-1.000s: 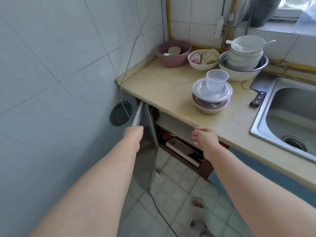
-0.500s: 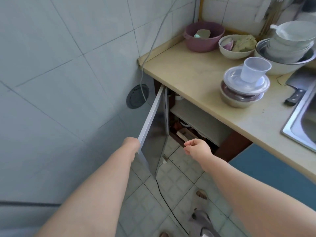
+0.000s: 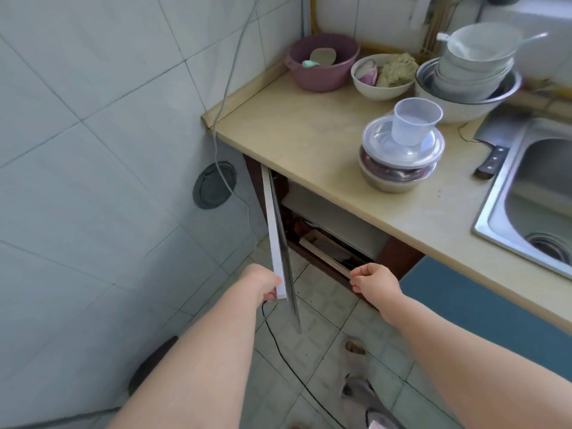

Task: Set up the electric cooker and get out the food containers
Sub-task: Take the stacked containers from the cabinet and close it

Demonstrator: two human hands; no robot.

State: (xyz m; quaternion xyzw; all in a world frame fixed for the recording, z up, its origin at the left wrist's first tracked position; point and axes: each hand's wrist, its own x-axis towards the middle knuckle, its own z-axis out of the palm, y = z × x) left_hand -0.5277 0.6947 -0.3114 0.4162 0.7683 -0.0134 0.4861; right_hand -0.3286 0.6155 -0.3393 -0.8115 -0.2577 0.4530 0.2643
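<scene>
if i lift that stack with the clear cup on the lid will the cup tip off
Probably, if jolted. The clear cup stands loose and upright on the domed plastic lid, likely slick. It looks thin and light, so a small tilt may slide it. The lidded bowl beneath looks steadier.

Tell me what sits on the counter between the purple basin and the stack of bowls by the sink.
In the head view, one white bowl holding food scraps sits between the purple basin and the stack of bowls.
</scene>
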